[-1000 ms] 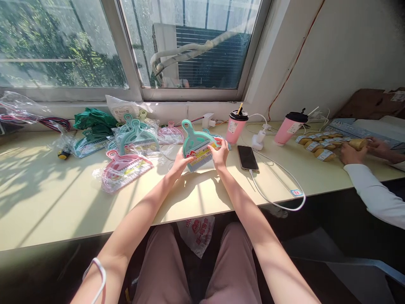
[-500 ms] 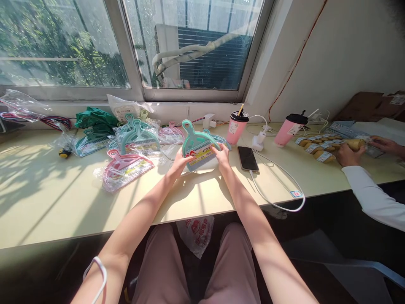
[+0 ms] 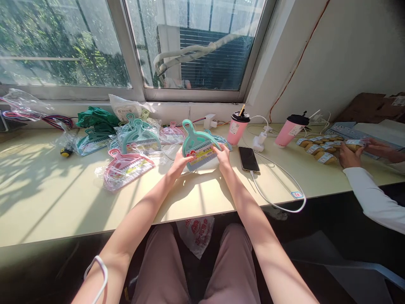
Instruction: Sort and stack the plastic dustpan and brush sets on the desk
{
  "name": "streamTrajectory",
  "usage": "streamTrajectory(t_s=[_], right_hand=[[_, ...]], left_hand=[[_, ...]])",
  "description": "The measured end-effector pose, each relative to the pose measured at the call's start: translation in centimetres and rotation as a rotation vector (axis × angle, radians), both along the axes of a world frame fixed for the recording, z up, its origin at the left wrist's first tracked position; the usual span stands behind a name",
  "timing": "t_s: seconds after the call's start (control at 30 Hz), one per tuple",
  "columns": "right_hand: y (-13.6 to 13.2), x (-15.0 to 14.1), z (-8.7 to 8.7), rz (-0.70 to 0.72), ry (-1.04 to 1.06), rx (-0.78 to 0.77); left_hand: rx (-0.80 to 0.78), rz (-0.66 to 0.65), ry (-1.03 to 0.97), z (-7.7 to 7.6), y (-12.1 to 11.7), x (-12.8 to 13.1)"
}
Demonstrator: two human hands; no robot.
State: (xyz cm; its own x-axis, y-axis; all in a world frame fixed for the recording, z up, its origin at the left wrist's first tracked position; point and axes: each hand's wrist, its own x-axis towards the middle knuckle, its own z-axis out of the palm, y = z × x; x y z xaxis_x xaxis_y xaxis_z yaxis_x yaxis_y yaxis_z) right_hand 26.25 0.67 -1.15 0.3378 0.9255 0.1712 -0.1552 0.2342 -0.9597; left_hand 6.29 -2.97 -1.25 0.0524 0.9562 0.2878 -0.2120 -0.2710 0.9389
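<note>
Both my hands hold a small mint-green dustpan and brush set (image 3: 198,139) upright above the table, its handle pointing up and a colourful label across its front. My left hand (image 3: 182,161) is closed on its left edge, thumb over the label. On the opposite edge my right hand (image 3: 223,155) grips it the same way. Left of it lies a pink dustpan set (image 3: 126,169) in clear plastic. Behind that are a wrapped green dustpan set (image 3: 141,137) and another pink dustpan set (image 3: 172,133). A further bluish set is partly hidden behind the one I hold.
A phone (image 3: 248,159) with a white cable lies to the right. Two pink cups (image 3: 237,128) with black lids stand near the window. A co-worker's hand (image 3: 349,156) handles yellowish labelled items (image 3: 325,158) at far right. A green bag (image 3: 96,117) sits back left.
My hands and the green dustpan set stay almost still. At far right, the co-worker's yellowish item has turned, and its white label now faces up.
</note>
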Motion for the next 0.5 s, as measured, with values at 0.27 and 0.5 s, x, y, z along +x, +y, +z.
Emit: streamTrajectory(t_s=[0.27, 0.5], right_hand=[[-0.36, 0.10, 0.20, 0.019, 0.004, -0.002], [-0.43, -0.07, 0.19, 0.013, -0.024, -0.021]], left_hand=[[0.004, -0.001, 0.018, 0.11, -0.16, -0.01], [0.006, 0.004, 0.013, 0.05, -0.11, -0.05]])
